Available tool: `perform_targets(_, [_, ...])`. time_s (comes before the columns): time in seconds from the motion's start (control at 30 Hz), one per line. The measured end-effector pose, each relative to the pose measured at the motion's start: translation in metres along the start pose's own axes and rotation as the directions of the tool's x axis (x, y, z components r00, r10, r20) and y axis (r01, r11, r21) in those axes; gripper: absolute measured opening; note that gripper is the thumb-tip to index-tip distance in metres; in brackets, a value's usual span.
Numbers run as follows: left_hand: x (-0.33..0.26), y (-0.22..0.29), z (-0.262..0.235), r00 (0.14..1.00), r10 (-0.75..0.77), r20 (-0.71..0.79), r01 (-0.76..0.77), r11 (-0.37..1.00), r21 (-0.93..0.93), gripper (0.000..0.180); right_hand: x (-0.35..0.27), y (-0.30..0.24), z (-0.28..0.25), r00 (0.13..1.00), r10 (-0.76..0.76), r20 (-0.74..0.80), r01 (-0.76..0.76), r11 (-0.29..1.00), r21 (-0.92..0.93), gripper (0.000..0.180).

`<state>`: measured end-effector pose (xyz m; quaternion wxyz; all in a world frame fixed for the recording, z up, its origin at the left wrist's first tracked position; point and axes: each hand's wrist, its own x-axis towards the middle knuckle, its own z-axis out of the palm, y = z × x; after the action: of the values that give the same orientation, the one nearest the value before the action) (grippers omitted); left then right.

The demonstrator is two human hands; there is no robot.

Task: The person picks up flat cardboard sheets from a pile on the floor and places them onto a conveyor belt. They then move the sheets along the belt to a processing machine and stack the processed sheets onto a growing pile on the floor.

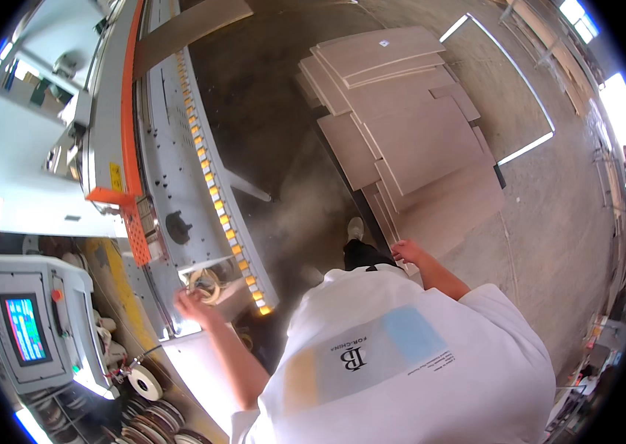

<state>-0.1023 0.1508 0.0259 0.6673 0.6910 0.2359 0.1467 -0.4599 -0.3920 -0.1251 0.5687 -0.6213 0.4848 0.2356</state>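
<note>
My left hand (192,305) is at the near end of a long edge-banding machine (169,159), with its fingers drawn together beside a coil of pale tape (208,286). Whatever lies between those fingers is too small to make out. At the near edge of a stack of brown-grey boards (420,140), my right hand (406,252) has its fingers loosely apart, close to or touching the boards. Some boards in the stack sit askew, and one has a notched edge.
A row of yellow rollers (217,200) lines the machine's side. Another board (187,33) lies across its far end. At left stands a control panel with a lit screen (24,329). Several tape rolls (154,425) sit below it. A white floor line (524,74) runs beyond the stack.
</note>
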Motion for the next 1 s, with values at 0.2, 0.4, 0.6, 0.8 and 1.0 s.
perform_targets(0.2, [-0.14,-0.03,0.14,0.48,-0.067,0.874,-0.378,0.884,0.276,0.03,0.069,0.018,-0.039,0.992,0.008,-0.123,0.005,0.994,0.105,0.041])
perform_targets(0.4, [-0.236,-0.072,0.162,0.112,-0.476,0.872,-0.449,0.759,0.472,0.032,0.119,0.009,-0.092,0.969,0.067,-0.238,-0.01,0.972,0.233,0.051])
perform_targets(0.6, [-0.26,-0.1,0.143,0.073,-0.656,0.751,-0.425,0.66,0.619,0.035,0.225,0.049,-0.121,0.843,0.345,-0.414,-0.161,0.894,0.418,0.084])
perform_targets(0.8, [-0.241,-0.147,0.108,0.25,-0.875,0.414,-0.407,0.293,0.865,0.036,0.252,-0.007,-0.159,0.743,0.617,-0.259,-0.297,0.65,0.7,0.126])
perform_targets(1.0, [-0.258,-0.132,0.132,0.206,-0.875,0.438,-0.396,0.335,0.855,0.033,0.247,-0.048,-0.162,0.481,0.81,-0.335,-0.423,0.55,0.72,0.14])
